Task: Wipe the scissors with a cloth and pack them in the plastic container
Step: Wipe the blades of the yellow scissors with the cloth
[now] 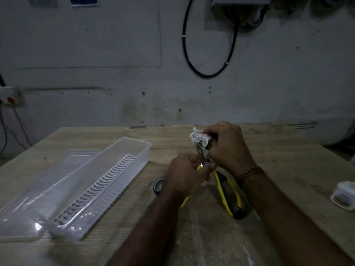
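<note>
Over the wooden table [192, 237], the left hand [185, 174] gripped yellow-handled scissors [227, 191] near the pivot while the right hand [227, 148] pressed a white cloth [198, 138] around the blades, beside the clear plastic container [80, 191].

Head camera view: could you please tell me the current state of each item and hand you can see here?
Yellow-handled scissors: held above the table, blades being wiped.
Cloth: bunched around the blade tips.
Left hand: gripping the scissors near the pivot.
Right hand: closed on the cloth.
Plastic container: open, nothing packed inside.
Lid: off, beside the container.
Blue-handled scissors: lying on the table, mostly hidden.
</note>
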`<action>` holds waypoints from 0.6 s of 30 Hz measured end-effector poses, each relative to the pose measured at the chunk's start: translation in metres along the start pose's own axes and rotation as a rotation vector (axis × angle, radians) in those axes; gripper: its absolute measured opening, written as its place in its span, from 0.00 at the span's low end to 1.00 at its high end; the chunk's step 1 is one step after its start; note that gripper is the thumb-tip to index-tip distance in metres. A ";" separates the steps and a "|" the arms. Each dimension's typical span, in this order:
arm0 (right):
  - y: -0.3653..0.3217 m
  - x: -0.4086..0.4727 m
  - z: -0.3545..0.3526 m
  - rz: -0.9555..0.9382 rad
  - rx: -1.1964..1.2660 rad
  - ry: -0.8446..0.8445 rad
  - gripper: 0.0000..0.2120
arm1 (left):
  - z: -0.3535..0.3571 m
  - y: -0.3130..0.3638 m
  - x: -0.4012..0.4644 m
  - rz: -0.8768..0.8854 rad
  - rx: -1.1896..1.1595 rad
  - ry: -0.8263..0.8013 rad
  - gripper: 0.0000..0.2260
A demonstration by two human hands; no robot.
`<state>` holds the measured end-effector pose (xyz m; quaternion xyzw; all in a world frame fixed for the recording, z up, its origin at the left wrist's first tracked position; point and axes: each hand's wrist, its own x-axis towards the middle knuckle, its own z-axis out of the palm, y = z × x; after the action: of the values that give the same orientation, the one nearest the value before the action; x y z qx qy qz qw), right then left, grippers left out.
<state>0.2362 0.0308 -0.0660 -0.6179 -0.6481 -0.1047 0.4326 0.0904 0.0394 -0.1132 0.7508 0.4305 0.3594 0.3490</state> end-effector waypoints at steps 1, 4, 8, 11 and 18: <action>0.002 0.001 0.000 0.014 -0.017 0.026 0.13 | 0.001 0.000 0.000 0.014 -0.004 -0.011 0.17; 0.003 0.000 -0.001 0.007 -0.047 0.096 0.14 | 0.004 0.001 0.001 0.024 -0.071 -0.054 0.17; -0.002 0.000 -0.015 0.009 0.078 0.200 0.14 | 0.000 -0.001 0.005 -0.008 -0.178 -0.054 0.11; -0.009 -0.010 -0.023 -0.052 0.136 0.010 0.22 | 0.000 -0.003 0.007 -0.019 -0.154 0.005 0.08; -0.017 -0.016 -0.015 -0.104 -0.028 -0.187 0.15 | 0.002 -0.011 0.010 0.037 -0.036 0.038 0.06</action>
<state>0.2250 0.0056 -0.0608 -0.5968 -0.7152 -0.0779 0.3553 0.0913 0.0525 -0.1213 0.7453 0.4165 0.3876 0.3476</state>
